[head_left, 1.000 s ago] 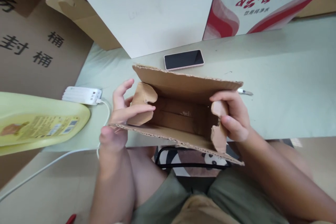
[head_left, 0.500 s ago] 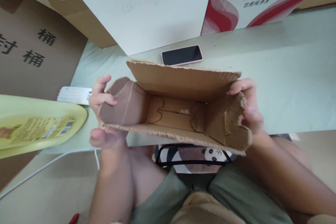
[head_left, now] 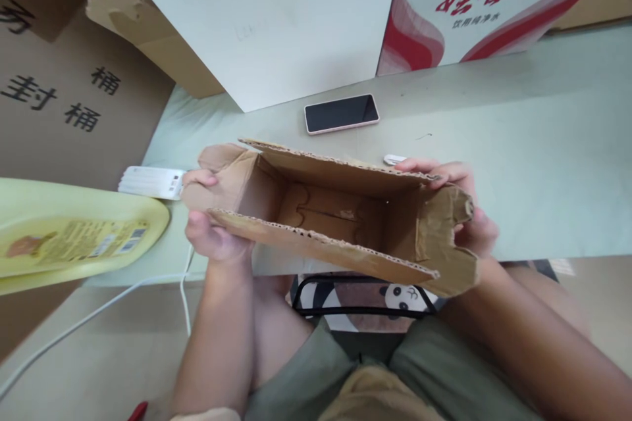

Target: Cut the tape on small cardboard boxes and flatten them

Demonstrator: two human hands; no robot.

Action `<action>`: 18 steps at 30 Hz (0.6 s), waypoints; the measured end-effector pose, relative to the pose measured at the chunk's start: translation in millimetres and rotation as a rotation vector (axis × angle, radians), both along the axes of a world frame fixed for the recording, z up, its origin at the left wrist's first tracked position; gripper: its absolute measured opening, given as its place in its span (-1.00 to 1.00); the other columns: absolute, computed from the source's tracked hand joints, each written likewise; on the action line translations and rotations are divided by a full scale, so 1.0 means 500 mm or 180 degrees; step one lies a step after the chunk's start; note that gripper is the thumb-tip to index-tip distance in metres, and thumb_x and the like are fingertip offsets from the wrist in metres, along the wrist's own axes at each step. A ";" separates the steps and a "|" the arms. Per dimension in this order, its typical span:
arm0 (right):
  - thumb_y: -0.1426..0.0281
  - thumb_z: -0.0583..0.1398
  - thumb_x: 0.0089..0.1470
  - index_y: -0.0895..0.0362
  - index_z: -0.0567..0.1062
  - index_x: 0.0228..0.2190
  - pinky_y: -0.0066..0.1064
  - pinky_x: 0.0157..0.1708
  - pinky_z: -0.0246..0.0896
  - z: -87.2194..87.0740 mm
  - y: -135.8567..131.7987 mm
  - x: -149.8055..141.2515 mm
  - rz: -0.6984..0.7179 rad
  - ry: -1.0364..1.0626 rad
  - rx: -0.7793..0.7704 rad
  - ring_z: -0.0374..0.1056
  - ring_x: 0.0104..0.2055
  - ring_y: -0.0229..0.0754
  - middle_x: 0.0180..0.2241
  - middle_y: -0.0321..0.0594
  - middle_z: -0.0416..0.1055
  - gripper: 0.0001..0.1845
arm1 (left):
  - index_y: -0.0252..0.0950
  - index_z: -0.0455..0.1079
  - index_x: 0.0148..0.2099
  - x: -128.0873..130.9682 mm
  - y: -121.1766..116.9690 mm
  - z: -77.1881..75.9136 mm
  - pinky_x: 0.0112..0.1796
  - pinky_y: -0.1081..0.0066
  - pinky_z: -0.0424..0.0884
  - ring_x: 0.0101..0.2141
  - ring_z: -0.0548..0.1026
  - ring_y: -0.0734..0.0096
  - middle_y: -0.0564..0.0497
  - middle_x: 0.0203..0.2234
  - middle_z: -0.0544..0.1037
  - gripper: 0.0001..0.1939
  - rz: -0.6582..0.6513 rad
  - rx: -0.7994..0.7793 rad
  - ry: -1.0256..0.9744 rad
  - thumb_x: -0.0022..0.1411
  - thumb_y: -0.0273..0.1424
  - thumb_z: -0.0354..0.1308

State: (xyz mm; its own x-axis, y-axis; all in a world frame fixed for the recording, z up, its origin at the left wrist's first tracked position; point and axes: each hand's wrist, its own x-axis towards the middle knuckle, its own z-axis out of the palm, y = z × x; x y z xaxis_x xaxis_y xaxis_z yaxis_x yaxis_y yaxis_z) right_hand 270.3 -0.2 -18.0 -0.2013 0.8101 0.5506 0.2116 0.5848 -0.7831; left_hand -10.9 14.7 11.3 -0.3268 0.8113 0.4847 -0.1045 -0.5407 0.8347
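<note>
A small brown cardboard box (head_left: 326,247) with torn flap edges is held up in front of me, its open top facing me. Inside, the interlocked bottom flaps show and nothing lies on them. My left hand (head_left: 217,233) grips the left end, fingers on the end flap and thumb at the near side. Around the right end, my right hand (head_left: 469,210) has its fingers on the far flap; part of that hand is hidden behind the end flap.
A phone (head_left: 342,114) lies on the pale green table (head_left: 567,164), before a white box (head_left: 296,26) and a red-and-white carton (head_left: 474,20). At left are a yellow bottle (head_left: 83,233), a white power strip (head_left: 151,182), a white cable (head_left: 108,299) and a large carton (head_left: 59,92).
The far and near flaps have tilted inward, narrowing the opening. My left thumb and fingers have closed on the left end. A small white object shows near my right fingers.
</note>
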 end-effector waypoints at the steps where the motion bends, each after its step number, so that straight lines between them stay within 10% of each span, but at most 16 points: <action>1: -0.07 -0.09 0.34 -0.15 0.40 -0.03 0.18 0.03 0.41 0.001 0.000 -0.002 0.0104 0.0390 -0.0046 0.48 0.09 0.17 0.03 -0.11 0.52 -0.56 | -0.12 0.23 -0.31 0.000 0.001 -0.002 0.05 -0.03 0.47 0.09 0.53 -0.07 -0.03 -0.23 0.53 -0.55 -0.0002 -0.0003 -0.0078 0.11 0.12 0.24; 8: -0.04 0.05 0.33 -0.19 0.48 0.20 0.19 0.18 0.37 -0.004 -0.003 -0.001 -0.0026 0.0668 -0.0200 0.37 0.31 0.26 0.19 -0.17 0.50 -0.47 | -0.15 0.33 -0.24 -0.019 0.005 -0.008 0.04 0.05 0.43 -0.05 0.55 0.04 -0.04 -0.20 0.52 -0.58 0.0080 -0.0284 -0.0299 0.26 0.10 0.05; 18: 0.02 -0.11 0.42 -0.23 0.24 0.36 0.10 0.04 0.47 -0.003 -0.011 -0.017 -0.0136 0.0121 -0.0172 0.50 0.17 0.18 0.19 -0.13 0.50 -0.42 | -0.16 0.48 -0.13 -0.048 0.003 -0.020 -0.03 0.18 0.48 -0.07 0.54 0.15 -0.04 -0.14 0.58 -0.62 -0.0151 -0.0363 -0.0395 0.12 -0.04 0.34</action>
